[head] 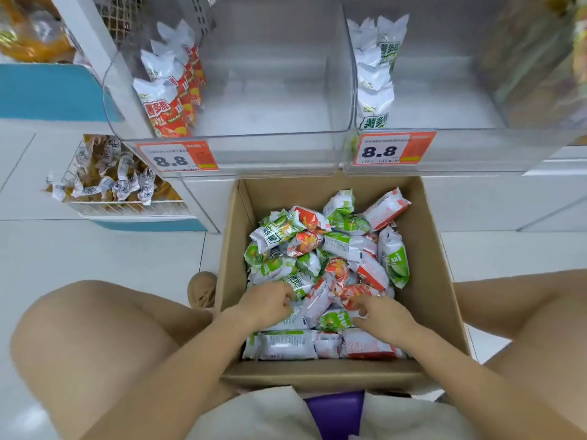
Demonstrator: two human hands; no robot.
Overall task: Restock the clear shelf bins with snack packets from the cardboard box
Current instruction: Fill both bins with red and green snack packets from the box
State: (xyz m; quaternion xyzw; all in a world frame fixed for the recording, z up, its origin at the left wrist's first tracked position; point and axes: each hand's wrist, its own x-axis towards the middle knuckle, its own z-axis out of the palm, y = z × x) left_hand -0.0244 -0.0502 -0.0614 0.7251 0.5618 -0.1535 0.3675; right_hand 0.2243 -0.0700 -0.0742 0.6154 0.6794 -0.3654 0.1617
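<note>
In the head view, an open cardboard box (425, 236) stood on the white floor between the person's knees, directly below two clear shelf bins, and it served as the landmark for everything else. Inside the box lay a loose heap of red and green snack packets (327, 258), piled from its near wall almost to its far wall. The left hand (270, 301) reached into the near left part of the box, its fingers curled down onto a green packet (298, 285) at the top of the pile; whether it actually gripped that packet could not be told. The right hand (382, 312) reached into the near right part of the box, fingers bent among the packets, touching a red packet (352, 292) just beyond its fingertips; a firm hold could not be made out either. Above the far left edge of the box, the left bin (270, 154) held a row of red packets (168, 112) against its left wall. Above the far right edge, the right bin (476, 150) held a row of green packets (376, 68) along its left wall. Each bin front carried an orange price tag (394, 148) reading 8.8.
</note>
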